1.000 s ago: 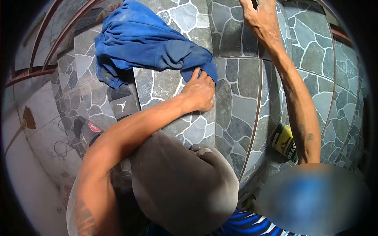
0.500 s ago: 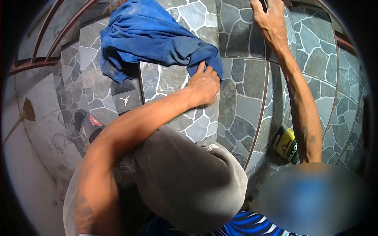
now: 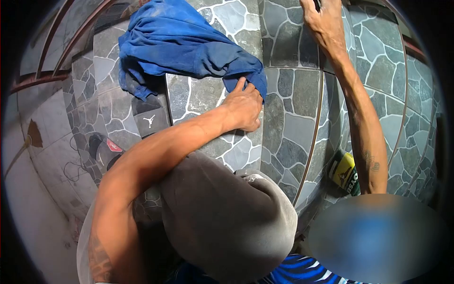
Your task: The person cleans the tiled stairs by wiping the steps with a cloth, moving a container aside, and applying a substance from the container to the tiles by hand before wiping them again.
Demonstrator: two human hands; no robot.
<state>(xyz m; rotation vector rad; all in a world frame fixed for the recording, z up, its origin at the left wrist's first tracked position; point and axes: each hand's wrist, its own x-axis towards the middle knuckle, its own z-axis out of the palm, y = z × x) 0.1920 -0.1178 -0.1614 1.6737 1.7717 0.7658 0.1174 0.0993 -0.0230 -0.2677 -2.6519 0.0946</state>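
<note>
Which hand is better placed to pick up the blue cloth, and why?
Left. The left hand rests on the tiles, its thumb touching the cloth at its edge. The right hand is further off at the picture's top, gripping a dark thing.

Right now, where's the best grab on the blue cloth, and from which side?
Probably pinch the narrow tail of the blue cloth, coming from the near side, where the left hand touches it. That end lies thin and flat on the tile; the rest is bunched further away.
</note>
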